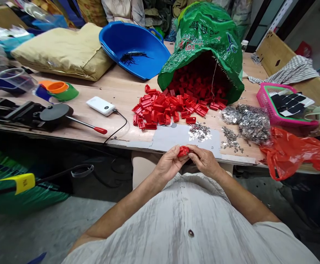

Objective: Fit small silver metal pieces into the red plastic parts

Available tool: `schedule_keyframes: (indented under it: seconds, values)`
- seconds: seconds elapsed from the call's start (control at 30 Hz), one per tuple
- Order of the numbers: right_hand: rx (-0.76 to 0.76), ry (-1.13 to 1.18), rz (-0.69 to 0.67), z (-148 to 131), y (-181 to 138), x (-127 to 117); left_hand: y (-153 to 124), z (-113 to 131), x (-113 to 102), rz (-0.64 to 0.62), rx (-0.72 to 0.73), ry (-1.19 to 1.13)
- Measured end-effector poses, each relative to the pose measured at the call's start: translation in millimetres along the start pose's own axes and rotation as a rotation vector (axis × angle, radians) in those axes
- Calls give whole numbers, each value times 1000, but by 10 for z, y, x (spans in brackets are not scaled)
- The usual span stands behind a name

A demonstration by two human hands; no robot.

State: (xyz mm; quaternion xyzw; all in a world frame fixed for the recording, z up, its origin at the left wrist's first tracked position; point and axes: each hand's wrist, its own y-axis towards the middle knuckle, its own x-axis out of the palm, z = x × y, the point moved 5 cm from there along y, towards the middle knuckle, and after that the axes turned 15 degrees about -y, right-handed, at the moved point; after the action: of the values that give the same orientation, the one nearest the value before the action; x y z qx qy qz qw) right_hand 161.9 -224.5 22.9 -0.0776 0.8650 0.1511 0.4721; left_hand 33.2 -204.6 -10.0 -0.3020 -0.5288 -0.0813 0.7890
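A small red plastic part (183,150) is held between both hands, just off the table's front edge. My left hand (170,163) grips it from the left, fingers curled around. Closed at its right side, my right hand (203,158) has thumb and fingertips on it; whether a metal piece is pinched there is too small to tell. Ahead lies a heap of similar red plastic parts (160,108), spilling from a green woven sack (203,36). Small shiny metal pieces (200,132) lie on a grey sheet (170,137) beyond my hands.
Bags of metal pieces (253,123), a pink basket (269,110) and a red plastic bag (297,150) stand right. Leftward are a white power bank (100,105) with a cable and a black tool with a red-tipped lever (100,130). A blue basin (138,44) sits behind.
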Motion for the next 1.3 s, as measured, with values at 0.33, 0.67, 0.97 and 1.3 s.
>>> schedule_keyframes:
  seconds: [0.33, 0.67, 0.97, 1.3]
  values:
    - [53, 60, 87, 116, 11, 102, 22, -58, -55, -1, 64, 85]
    - [287, -209, 57, 619, 422, -30, 32, -199, -679, 148, -207, 269]
    - [365, -532, 132, 1086, 1187, -35, 321, -190, -1179, 357, -146, 364]
    - [345, -341, 236, 962, 1213, -90, 22, -114, -642, -82, -333, 595]
